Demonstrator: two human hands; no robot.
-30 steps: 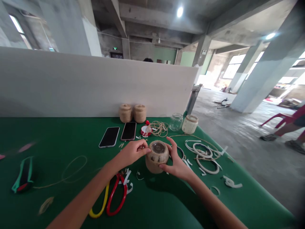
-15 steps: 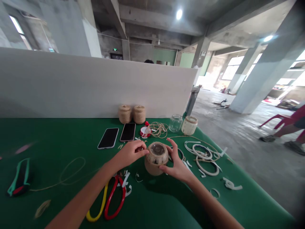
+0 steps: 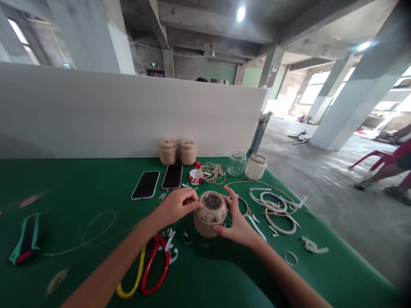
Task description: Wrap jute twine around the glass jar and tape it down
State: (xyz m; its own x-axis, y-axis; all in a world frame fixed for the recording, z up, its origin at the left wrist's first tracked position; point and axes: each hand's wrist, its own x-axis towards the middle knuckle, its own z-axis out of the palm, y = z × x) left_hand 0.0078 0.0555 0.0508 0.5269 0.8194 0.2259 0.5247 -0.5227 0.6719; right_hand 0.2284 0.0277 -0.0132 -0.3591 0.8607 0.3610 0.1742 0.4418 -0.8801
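A glass jar (image 3: 207,225) wrapped in brown twine is upside down in front of me, its clear round base facing up. My right hand (image 3: 237,224) curls around its right side, thumb in front and fingers behind. At the upper left rim, my left hand (image 3: 183,204) has thumb and forefinger pressed together against the jar; whatever lies in that pinch is hidden. Red-and-yellow-handled scissors (image 3: 156,269) lie below my left wrist, their blades out of sight under the forearm. White tape scraps (image 3: 171,241) are beside them.
Two twine spools (image 3: 168,152) stand by the white partition (image 3: 128,115), near two phones (image 3: 146,185). A clear jar (image 3: 237,164) and a whitish jar (image 3: 256,167) stand at the back right. Tape rolls (image 3: 272,202) lie right, a green-black tool (image 3: 27,239) left.
Both hands stay at the jar, with only a slight shift of the fingers and jar. The camera view has moved a little.
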